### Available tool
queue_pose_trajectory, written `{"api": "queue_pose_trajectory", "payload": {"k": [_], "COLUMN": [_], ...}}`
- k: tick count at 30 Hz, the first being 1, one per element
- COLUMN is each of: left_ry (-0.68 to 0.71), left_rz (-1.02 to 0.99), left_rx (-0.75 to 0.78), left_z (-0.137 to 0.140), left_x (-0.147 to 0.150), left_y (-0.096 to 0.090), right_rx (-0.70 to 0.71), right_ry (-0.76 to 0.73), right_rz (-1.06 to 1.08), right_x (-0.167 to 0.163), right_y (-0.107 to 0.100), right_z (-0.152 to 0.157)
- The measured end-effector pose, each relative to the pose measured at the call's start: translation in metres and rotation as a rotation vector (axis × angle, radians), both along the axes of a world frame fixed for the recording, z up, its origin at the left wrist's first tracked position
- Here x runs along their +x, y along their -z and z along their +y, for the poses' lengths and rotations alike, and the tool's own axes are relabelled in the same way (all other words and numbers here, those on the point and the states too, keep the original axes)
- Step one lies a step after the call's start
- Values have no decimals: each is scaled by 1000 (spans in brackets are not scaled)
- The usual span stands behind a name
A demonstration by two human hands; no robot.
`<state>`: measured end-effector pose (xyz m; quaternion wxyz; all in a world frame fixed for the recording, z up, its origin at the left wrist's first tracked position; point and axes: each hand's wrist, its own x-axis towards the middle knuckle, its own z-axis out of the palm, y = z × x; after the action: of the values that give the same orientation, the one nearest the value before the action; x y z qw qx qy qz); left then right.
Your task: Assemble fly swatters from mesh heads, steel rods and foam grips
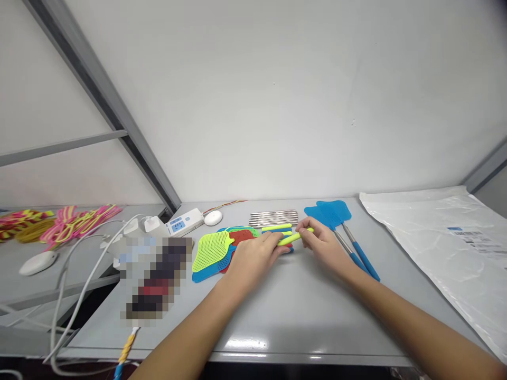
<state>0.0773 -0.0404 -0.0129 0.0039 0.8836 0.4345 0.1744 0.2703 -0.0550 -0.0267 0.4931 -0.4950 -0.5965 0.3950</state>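
Note:
A yellow-green fly swatter handle lies between my two hands. My right hand pinches its right end with thumb and fingers. My left hand closes around its left end, hiding that tip. Other handles in yellow-green and blue lie just behind. To the left spreads a fan of perforated swatter heads: yellow-green, blue, red and green, partly under my left hand. A row of silver metal rods rests at the back. Two blue swatters with rods and handles lie right of my right hand.
A white plastic mailing bag covers the table's right side. On the left are a power strip, a white round device, a pixelated phone-like item and white cables. Striped cords lie on the neighbouring table.

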Motion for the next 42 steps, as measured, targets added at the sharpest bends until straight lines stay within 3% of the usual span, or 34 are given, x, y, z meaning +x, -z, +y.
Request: {"api": "queue_pose_trajectory", "payload": {"k": [9,26,34,42], "left_ry": [-50,-189,-147,5], "left_rz": [-36,32,-28,-76], "left_rx": [71,39,69,161], "left_z": [6,14,13,12], "left_x": [-10,-20,-22,-17], "left_y": [-8,-15,-15,-10], "right_rx": [-119,-112,-85,-86], "right_ry": [124,254,297,267], "right_rz": [391,500,523,492], "right_x": [7,20,24,21], "right_y": [3,2,-2,2], "right_z": [13,20,18,18]}}
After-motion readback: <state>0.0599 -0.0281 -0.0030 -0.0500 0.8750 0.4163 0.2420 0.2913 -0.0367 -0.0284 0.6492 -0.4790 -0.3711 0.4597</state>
